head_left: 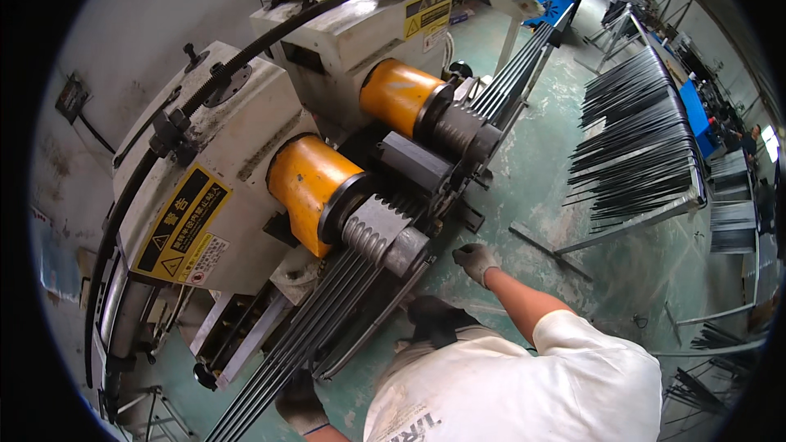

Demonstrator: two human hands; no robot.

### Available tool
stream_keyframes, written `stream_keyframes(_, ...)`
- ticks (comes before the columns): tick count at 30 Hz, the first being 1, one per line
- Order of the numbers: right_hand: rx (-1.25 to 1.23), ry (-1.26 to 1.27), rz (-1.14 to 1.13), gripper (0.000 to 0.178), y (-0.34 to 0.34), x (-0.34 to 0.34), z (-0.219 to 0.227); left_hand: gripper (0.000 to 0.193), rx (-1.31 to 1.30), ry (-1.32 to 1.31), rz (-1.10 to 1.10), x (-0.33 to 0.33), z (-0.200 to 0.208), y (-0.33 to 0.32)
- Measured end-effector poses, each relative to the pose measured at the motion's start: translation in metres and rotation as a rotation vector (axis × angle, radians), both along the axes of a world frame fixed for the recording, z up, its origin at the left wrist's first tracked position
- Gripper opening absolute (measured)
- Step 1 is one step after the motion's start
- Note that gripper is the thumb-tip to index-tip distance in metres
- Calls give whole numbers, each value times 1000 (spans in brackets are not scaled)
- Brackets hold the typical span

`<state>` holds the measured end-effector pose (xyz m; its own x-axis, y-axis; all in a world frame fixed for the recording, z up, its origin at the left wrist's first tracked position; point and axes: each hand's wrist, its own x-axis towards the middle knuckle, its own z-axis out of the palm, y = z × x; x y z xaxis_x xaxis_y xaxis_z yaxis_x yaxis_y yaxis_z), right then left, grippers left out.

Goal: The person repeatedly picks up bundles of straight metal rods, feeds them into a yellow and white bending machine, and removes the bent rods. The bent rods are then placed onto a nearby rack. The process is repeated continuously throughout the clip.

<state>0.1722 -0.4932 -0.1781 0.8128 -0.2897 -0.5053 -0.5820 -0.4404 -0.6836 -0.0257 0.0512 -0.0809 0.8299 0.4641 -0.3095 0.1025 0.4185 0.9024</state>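
My left hand (300, 403), in a grey glove with a dark coating, is at the right side of several long dark metal rods (282, 354). It seems to touch them, but its fingers are too dark to make out. The rods run side by side up to a grooved metal roller block (378, 229) on the machine. Off to the right, my right hand (475, 263), gloved the same way, hangs over the floor with its fingers curled in. Nothing shows in it.
Two orange cylinders (315, 188) stick out of the pale machine housing (246, 115). Further along, more rods (512, 74) leave a second grooved block (463, 127). A rack (696, 188) on the right carries many thin dark rods. A metal bar (548, 252) stands low near the rack's foot.
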Motion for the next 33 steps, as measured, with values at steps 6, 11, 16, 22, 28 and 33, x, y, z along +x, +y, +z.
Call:
stream_keyframes(6, 71, -448, -176, 44, 39, 4, 129, 47, -358, -258, 180, -6, 38, -17)
stream_keyframes(11, 433, -840, -486, 50, 59, 35, 185, 50, -278, -332, 140, -21, 47, 2)
stream_keyframes(16, 864, -742, -587, 45, 91, 57, 227, 54, -258, -445, 148, -51, 67, 19)
stream_keyframes(22, 1014, -662, -584, 33, 81, 85, 213, 57, -220, -426, 270, -32, 121, -8)
stream_keyframes(28, 1154, -612, -509, 26, 66, 90, 211, 59, 134, -361, 424, -2, 140, -1)
stream_keyframes(33, 415, -823, -357, 52, 73, 110, 185, 51, 315, -317, 589, 34, 270, -25)
